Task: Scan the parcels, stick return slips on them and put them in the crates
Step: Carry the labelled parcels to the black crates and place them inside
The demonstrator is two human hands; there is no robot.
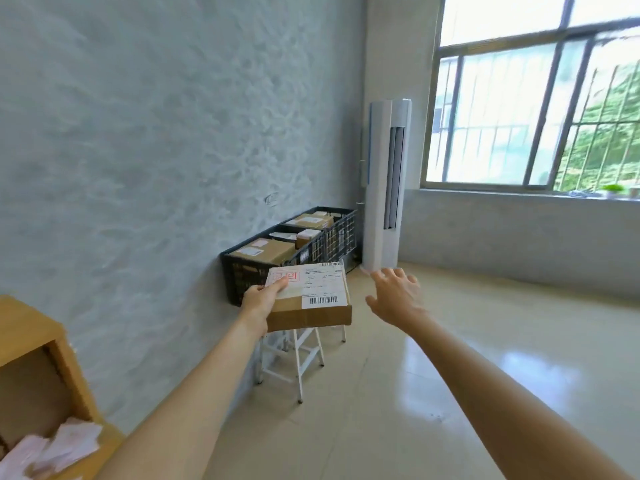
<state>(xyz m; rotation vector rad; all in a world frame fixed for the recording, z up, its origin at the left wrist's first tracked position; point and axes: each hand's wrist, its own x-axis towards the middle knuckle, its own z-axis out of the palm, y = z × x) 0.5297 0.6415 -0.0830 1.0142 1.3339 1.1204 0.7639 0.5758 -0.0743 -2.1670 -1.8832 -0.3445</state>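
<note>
While left hand (264,299) grips cardboard parcel (309,299) at frame centre, thumb over red-stamped return slip (284,277), right hand (398,294) hovers beside it, fingers spread wide. 2 black crates (242,275) behind hold parcels.

1. I have one view only: a wide-angle camera worn on the head.
2. It faces forward and slightly down, along the wall (145,140) on the left toward the far corner.
3. Near field: both forearms reach in from the bottom edge.
4. Far field: crates (242,275) by the wall, window (533,109) at right.
5. Straight edges bow toward the frame's borders.
</note>
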